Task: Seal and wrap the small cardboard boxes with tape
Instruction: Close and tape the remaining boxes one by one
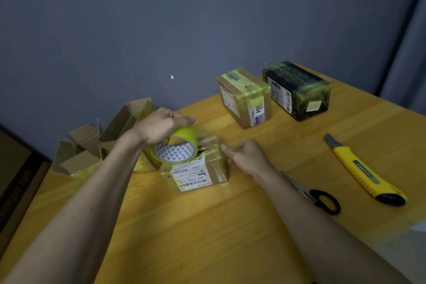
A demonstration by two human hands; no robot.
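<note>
On the wooden worktop (207, 226), near its middle, sits a small labelled cardboard box (198, 172). Left hand (159, 128) grips the yellow tape roll (176, 147) atop it; right hand (246, 157), fingers loosely curled, touches the box's right side.

Yellow-green tape roll (175, 148) with white core printed in small grey triangles; brown box (198, 172) with white barcode label. Brown box (244, 97) banded yellow-green, black box (297, 89) wrapped greenish. Yellow-and-black knife (365, 172), black-handled scissors (320, 198), orange-yellow wood table (207, 226), grey-blue wall (161, 18).
</note>
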